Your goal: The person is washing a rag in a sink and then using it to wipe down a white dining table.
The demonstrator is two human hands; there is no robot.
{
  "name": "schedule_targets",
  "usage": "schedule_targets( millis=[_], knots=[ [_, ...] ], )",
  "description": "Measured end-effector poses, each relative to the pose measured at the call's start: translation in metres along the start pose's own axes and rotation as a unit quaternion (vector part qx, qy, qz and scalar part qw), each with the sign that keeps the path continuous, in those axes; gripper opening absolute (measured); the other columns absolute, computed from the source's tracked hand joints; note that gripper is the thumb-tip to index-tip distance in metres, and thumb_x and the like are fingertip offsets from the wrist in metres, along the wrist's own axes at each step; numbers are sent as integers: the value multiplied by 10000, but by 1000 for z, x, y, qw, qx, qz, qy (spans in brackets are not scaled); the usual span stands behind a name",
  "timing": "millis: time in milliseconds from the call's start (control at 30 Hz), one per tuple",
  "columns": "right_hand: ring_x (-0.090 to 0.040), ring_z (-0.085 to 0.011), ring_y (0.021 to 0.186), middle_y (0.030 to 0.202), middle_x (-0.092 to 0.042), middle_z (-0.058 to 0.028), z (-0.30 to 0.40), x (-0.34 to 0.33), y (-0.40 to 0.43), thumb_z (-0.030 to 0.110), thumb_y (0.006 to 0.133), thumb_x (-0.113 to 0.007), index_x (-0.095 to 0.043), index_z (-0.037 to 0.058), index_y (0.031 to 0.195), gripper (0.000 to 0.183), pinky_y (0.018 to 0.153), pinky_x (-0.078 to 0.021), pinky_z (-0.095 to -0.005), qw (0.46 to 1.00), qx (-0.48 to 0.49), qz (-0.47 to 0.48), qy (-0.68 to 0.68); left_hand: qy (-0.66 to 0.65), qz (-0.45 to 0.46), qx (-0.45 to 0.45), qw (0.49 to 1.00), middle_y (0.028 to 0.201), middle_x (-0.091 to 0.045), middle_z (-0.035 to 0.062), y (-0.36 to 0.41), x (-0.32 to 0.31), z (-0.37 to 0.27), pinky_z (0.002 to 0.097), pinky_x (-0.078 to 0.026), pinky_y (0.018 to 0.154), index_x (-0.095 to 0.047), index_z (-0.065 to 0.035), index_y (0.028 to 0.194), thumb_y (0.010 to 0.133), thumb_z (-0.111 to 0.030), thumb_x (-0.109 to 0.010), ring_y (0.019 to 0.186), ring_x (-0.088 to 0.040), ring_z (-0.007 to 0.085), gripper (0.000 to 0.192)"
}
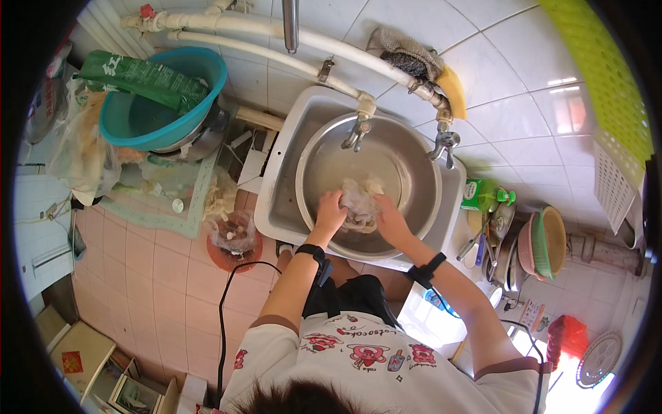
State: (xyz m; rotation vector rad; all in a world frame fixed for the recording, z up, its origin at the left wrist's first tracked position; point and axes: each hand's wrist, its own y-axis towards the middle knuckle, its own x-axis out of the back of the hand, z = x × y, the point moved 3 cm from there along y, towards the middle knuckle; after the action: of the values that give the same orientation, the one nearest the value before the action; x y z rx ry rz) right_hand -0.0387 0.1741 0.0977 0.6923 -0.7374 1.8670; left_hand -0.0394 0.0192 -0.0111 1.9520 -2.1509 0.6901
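Note:
A large round metal basin (305,191) stands in the sink (276,191), with cloudy water in it. A wet, pale, translucent bundle (358,204), like cloth or thin plastic, lies in the basin between my hands. From the left, my left hand (331,209) grips its edge with bent fingers. My right hand (390,217) is on its right side, its fingertips partly hidden by the bundle. Small pale pieces (374,183) show just beyond it. One metal tap (357,133) reaches over the basin's far rim, and another tap (445,147) is at its right.
A turquoise plastic basin (214,106) holding a green bag (145,77) stands on the glass-topped table (194,207) at left. A red bin (214,253) is on the floor. Right of the sink are a green dispenser bottle (481,195), utensils and stacked bowls (540,243). Cables hang beside both arms.

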Motion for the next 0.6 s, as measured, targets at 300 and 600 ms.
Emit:
schedule_targets(
  millis=[300, 600],
  knots=[
    [-327, -377, 1194, 1320, -336, -151, -29, -82, 32, 151, 778, -541, -339, 77, 1291, 556, 934, -287, -547, 963, 24, 70, -260, 23, 70, 42, 996, 1019, -522, 238, -2, -17, 10, 437, -404, 841, -466, 30, 1078, 717, -76, -574, 976, -481, 408, 392],
    [-574, -276, 908, 1126, -511, -86, -39, -97, 117, 213, 744, -556, -555, 120, 1036, 307, 761, -415, -499, 908, 41, 122, -398, -57, -27, 99, 993, 850, -553, 253, 3, -24, 23, 444, -435, 700, -439, 50, 1024, 769, -63, -519, 828, -540, 404, 290]
  ],
)
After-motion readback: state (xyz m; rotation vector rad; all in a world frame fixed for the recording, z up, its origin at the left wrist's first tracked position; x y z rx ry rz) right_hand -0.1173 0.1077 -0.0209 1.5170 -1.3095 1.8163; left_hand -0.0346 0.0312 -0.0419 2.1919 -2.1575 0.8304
